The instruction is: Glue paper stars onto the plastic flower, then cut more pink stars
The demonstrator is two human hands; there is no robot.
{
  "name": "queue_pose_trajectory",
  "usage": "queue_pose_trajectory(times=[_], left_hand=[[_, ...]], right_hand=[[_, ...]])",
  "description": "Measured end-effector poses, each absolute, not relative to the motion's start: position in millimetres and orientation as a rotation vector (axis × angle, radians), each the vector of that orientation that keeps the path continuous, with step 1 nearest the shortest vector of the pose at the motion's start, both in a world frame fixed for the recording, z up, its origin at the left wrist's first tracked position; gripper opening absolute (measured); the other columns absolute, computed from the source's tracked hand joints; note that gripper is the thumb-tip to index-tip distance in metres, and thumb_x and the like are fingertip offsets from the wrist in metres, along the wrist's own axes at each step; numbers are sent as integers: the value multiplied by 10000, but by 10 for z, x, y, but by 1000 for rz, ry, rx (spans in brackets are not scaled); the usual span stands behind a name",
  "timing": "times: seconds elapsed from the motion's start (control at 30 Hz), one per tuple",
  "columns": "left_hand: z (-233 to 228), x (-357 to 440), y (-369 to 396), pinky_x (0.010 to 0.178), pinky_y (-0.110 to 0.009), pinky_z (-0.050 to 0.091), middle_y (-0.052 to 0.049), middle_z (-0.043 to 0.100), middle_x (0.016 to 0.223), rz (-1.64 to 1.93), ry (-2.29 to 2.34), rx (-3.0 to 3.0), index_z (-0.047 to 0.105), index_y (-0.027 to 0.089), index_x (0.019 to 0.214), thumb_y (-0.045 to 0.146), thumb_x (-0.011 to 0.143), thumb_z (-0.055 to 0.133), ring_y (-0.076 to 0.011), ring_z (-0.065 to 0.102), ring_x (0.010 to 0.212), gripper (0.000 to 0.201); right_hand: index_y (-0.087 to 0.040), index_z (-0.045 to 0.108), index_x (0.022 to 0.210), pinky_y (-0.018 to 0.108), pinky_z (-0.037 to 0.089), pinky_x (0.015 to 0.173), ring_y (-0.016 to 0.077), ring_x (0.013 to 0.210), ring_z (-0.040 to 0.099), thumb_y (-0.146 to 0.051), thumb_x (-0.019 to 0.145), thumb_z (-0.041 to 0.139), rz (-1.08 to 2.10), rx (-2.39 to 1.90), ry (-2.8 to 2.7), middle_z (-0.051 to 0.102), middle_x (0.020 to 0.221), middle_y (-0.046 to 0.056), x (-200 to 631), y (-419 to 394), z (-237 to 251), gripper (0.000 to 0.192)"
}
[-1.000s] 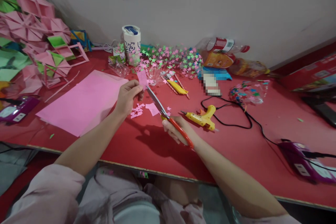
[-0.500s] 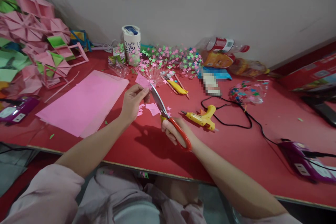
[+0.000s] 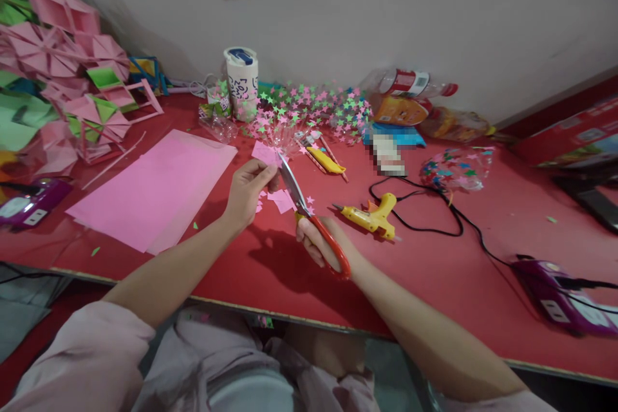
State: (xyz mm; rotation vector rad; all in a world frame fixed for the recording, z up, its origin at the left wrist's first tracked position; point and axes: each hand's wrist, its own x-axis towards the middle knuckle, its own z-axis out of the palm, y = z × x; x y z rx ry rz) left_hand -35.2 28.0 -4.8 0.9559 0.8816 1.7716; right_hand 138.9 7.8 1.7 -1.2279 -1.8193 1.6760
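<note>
Between the thumb and fingers of my left hand (image 3: 246,192) is pinched a small piece of pink paper (image 3: 264,152). My right hand (image 3: 316,238) grips red-handled scissors (image 3: 333,250), whose blades point up and left and meet the paper's edge beside my left fingertips. Whether the blades are fully closed on the paper is hard to see. Just below them on the table lie small pink paper scraps (image 3: 282,201) and a pink star (image 3: 309,205). A clear bag of pink and green stars (image 3: 313,106) sits behind my hands.
Pink sheets (image 3: 154,190) lie at the left, near folded paper models (image 3: 96,64). A tumbler (image 3: 242,84) stands at the back. To the right are a yellow glue gun (image 3: 369,215), its black cord, a yellow cutter (image 3: 328,161), plastic bottles (image 3: 410,84) and a purple power strip (image 3: 555,296).
My left hand has shifted slightly right, and the pink paper has turned a little against the scissor blades. My right hand and the scissors are almost still.
</note>
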Motion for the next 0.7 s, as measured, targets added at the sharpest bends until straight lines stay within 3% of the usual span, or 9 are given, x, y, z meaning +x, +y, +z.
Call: queue_pose_trajectory(times=[0.7], left_hand=[[-22,-360,269,480,-194,405,37,576,542,1768,874,944,539,168,591,374,699,731,-52,504,482,301]], right_hand=[[-209,425,609,186,223,280,55,248,317,-615,780,539,1586,-1284,-1791,362,332,-88,1392,45,57,455]])
